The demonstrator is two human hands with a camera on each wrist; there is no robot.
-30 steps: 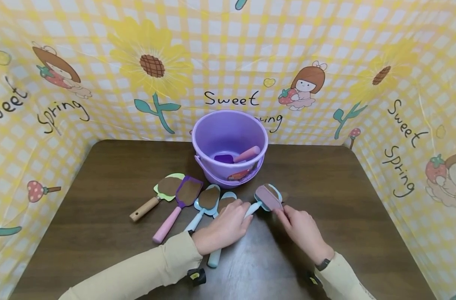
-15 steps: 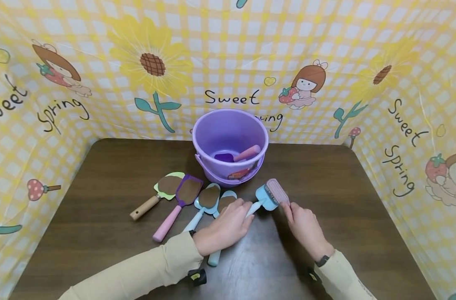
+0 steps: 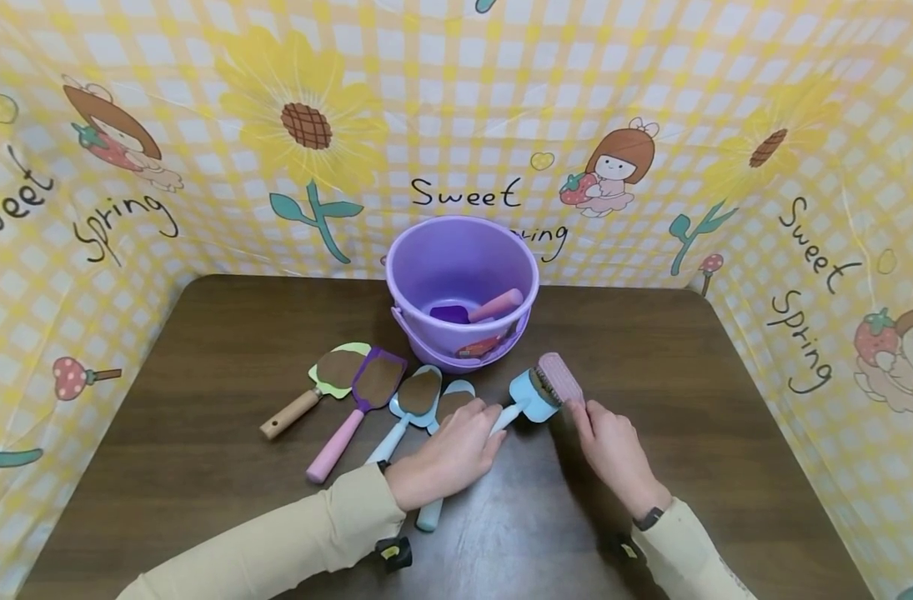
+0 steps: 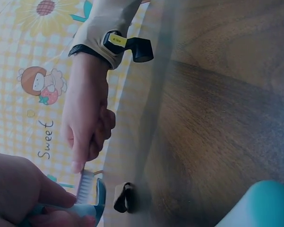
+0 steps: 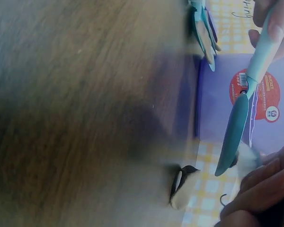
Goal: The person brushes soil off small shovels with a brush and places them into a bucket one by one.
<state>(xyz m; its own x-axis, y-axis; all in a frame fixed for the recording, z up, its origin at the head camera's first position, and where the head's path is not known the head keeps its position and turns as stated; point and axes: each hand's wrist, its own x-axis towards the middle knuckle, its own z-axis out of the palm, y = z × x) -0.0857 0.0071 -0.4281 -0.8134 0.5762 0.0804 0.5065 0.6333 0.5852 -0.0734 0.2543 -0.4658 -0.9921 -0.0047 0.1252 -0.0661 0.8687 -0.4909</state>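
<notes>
My left hand [image 3: 456, 450] grips the pale blue handle of a small shovel [image 3: 534, 396], whose blade is tilted in the head view. Between finger and thumb my right hand [image 3: 614, 446] pinches a pink brush [image 3: 561, 379]. Its bristles face the blade and lie right at its edge. Brown shows on the blade beside the bristles. In the right wrist view the shovel's blade [image 5: 234, 135] appears edge-on, with the left fingers [image 5: 274, 35] round the handle. A small curled tan and dark piece [image 4: 124, 196] shows beyond the blade in the left wrist view.
Several shovels with brown patches lie to the left: a green one [image 3: 336, 371] with a wooden handle, a purple one [image 3: 379, 379] with a pink handle, and blue ones. Behind stands a purple bucket [image 3: 464, 354] holding a pink-handled tool [image 3: 497, 307]. Checked cloth [image 3: 456, 108] surrounds the table.
My right hand has shifted a little to the right. The brush has turned from lying over the blade to standing at its edge with bristles showing. The shovel's blade has tilted.
</notes>
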